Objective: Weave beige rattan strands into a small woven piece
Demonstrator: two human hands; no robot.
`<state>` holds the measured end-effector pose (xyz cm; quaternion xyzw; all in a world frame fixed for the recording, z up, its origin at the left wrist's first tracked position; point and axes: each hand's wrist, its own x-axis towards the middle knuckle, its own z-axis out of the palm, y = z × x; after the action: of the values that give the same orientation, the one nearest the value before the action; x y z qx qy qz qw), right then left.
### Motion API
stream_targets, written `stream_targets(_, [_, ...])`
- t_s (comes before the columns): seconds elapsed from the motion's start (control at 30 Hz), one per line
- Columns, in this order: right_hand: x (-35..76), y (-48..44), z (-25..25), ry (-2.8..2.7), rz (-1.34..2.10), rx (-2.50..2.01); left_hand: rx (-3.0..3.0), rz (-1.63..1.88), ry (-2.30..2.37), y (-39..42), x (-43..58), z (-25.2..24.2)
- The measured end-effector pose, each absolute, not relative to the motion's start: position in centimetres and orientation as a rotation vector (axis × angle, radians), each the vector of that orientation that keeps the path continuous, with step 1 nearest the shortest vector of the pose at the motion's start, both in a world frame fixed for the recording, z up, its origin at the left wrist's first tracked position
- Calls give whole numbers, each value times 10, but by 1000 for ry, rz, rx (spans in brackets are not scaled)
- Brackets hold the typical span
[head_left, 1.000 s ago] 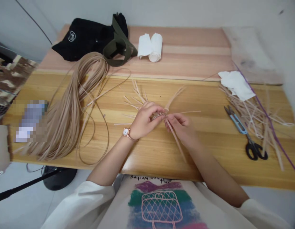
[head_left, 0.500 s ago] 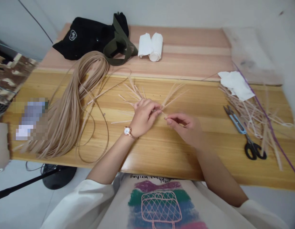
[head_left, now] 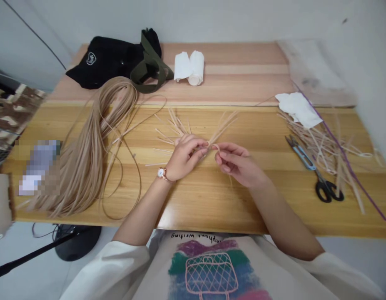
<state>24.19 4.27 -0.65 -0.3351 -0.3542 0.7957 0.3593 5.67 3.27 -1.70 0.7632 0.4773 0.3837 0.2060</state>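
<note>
Thin beige weaving strips (head_left: pixel 222 127) fan out from a gathered piece under my hands, their loose ends pointing away from me and to the left. My left hand (head_left: pixel 188 156), with a watch on its wrist, lies over the gathered part and pinches it between thumb and fingers. Close by on the right, my right hand (head_left: pixel 236 162) grips one strip, which bends in a small loop between the two hands. The woven part itself is mostly hidden by my left fingers.
A large bundle of beige strips (head_left: pixel 86 154) lies left. Scissors (head_left: pixel 324 187), light blue snips (head_left: pixel 300 154), strip scraps (head_left: pixel 324 141), a crumpled tissue (head_left: pixel 299 108) and a purple strip (head_left: pixel 342 152) lie right. A black bag (head_left: pixel 114 60) and a paper roll (head_left: pixel 195 68) stand behind.
My right hand has moved slightly closer to the left one and turned, and the strip it holds now curves in a loop. The left hand keeps its hold. The view has shifted slightly.
</note>
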Motion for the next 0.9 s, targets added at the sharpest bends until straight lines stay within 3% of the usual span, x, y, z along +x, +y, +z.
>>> stream_targets(0.47, [242,46,-14,-1027,1925,-982,2368,861,1374,27,61,-18])
stream_targets(0.9, [243,44,-17,-1447,1439,-1107,2318,869,1377,29,59,-20])
